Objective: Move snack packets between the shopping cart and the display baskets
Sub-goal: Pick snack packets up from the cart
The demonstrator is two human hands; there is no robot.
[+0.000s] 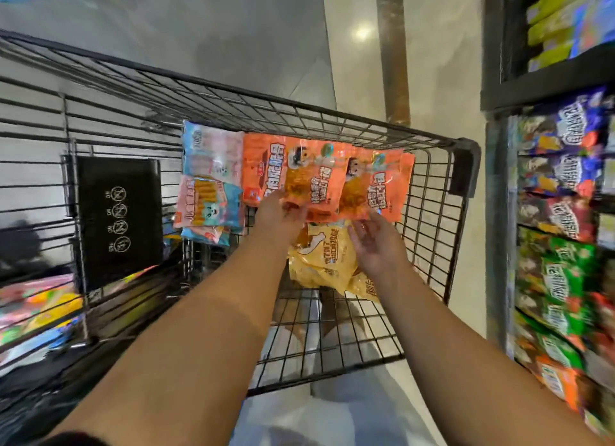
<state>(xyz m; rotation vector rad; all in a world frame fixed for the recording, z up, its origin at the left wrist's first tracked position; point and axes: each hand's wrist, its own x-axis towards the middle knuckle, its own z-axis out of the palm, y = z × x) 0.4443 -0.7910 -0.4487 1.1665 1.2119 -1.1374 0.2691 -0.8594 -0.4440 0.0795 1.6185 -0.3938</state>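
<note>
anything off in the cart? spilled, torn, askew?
Nothing spilled or visibly torn. The yellow packets lie crumpled in a loose heap on the cart floor, unlike the orange packets and the pink-blue packets, which lie flat. Left hand grips an orange packet; right hand hovers open.

There is a single view, worn on the person's head, wide-angled and tipped steeply forward and down. It looks close into the wire shopping cart (332, 119) from above the forearms, which reach in from six o'clock. The floor shows toward twelve, and the display shelves (562, 186) curve along the three o'clock edge.
</note>
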